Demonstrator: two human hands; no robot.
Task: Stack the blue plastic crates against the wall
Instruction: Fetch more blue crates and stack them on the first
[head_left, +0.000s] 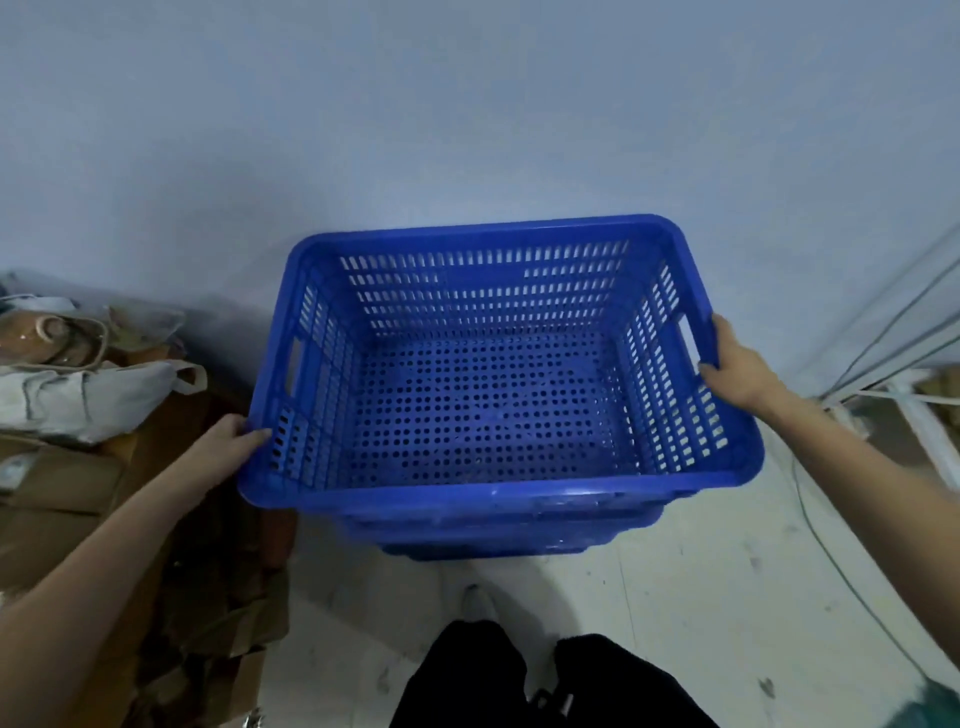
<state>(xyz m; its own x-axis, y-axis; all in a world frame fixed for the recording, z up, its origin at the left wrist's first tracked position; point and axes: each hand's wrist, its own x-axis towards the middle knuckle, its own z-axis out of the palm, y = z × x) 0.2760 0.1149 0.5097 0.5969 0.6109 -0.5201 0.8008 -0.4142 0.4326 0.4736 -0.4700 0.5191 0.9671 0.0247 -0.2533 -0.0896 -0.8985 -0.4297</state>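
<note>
Your left hand (228, 441) and right hand (737, 364) each grip the top crate (493, 493) by its rim; lowered skewed onto the crates beneath (498, 540), it could jam.

Lower crates (498, 538) mostly hidden, perhaps two; forearms cut off.
</note>
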